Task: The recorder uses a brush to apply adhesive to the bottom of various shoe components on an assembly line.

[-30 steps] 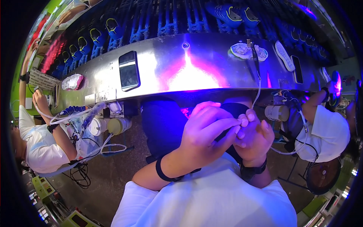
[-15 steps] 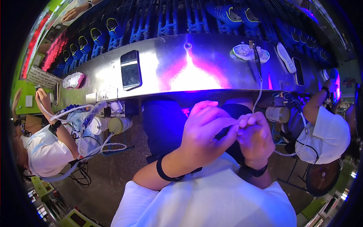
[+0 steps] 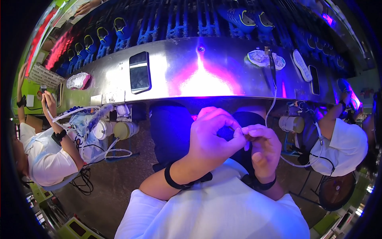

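In front of my chest, over my lap, my two hands meet at the fingertips. My left hand (image 3: 215, 135) is closed, with thumb and forefinger pinched. Against those fingertips rest the bent fingers of my right hand (image 3: 263, 149), which also pinch. Whatever lies between the fingers, if anything, is hidden or too small to name. Both hands are below the near edge of the metal bench (image 3: 167, 85). On the bench, a brush with a cable (image 3: 271, 61) lies across a pair of pale shoe soles (image 3: 258, 58).
A phone (image 3: 140, 73) lies on the bench, left of middle. To the right are a white sole (image 3: 301, 65) and another phone (image 3: 314, 79). Blue shoes (image 3: 120, 28) stand on the conveyor (image 3: 177, 24) behind. Co-workers sit either side, near buckets (image 3: 126, 130) and hoses.
My fingers have shifted: the left thumb and forefinger now make a rounder loop, and the right fingers have opened out a little. A co-worker's arm at the left has moved.
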Available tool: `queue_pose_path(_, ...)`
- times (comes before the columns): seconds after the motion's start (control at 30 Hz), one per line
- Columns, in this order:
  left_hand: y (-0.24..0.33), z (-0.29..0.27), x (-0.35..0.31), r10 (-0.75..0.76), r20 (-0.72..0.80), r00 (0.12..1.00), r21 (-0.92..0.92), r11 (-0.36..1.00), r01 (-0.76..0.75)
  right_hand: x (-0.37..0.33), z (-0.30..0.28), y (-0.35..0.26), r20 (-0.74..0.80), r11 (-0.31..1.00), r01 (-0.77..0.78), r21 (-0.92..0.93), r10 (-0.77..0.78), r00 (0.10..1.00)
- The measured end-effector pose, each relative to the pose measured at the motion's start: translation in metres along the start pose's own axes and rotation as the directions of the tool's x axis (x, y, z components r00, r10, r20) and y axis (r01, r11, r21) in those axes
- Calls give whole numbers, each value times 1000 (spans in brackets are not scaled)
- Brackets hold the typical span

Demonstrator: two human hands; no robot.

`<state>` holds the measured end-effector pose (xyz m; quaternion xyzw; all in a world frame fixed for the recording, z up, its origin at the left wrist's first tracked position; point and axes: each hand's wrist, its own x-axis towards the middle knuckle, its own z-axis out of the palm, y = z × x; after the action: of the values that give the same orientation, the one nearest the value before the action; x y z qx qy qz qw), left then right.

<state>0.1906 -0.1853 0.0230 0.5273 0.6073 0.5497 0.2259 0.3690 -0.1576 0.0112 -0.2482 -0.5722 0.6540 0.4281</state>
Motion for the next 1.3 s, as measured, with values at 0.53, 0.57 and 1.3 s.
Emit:
queue_pose_path(0.53, 3, 3, 2, 144, 48, 988, -115, 984, -138, 3, -17, 15, 158, 406, -250, 879, 246, 956)
queue_pose_path(0.57, 4, 3, 1, 144, 48, 988, -116, 984, -138, 3, -15, 14, 172, 356, -264, 896, 270, 947)
queue_pose_path(1.3, -4, 6, -1, 149, 25, 989, -7, 989, -148, -1, -16, 11, 5, 860, -176, 479, 198, 980)
